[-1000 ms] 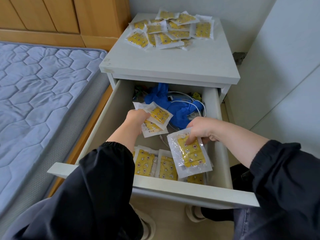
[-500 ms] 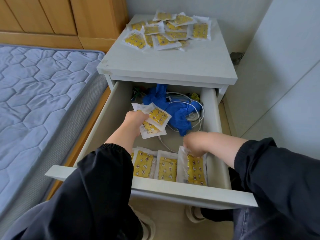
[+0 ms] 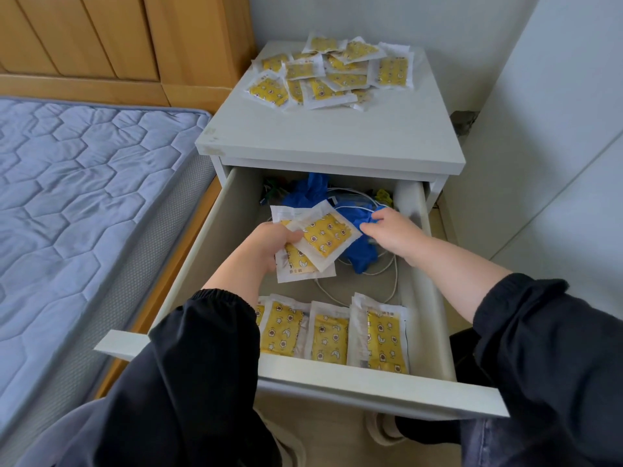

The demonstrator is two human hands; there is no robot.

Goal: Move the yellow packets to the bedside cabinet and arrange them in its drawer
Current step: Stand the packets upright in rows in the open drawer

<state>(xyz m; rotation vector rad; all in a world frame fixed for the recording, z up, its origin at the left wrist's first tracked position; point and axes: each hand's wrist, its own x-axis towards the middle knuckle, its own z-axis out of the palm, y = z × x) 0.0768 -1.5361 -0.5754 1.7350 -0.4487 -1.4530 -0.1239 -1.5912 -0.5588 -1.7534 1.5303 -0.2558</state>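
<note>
Now my right hand [image 3: 391,230] has left its packet [image 3: 382,335] at the right end of the front row in the drawer [image 3: 337,375] and reached back to the blue cloth [image 3: 357,254]; pinching or just touching, I cannot tell. My left hand [image 3: 269,246] still grips a few yellow packets [image 3: 325,235] above it, so another placement looks next.

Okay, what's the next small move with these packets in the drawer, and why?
Probably the right hand pinches the top packet out of the left hand: it holds no packet, sits beside it, and room shows behind the front row.
</note>
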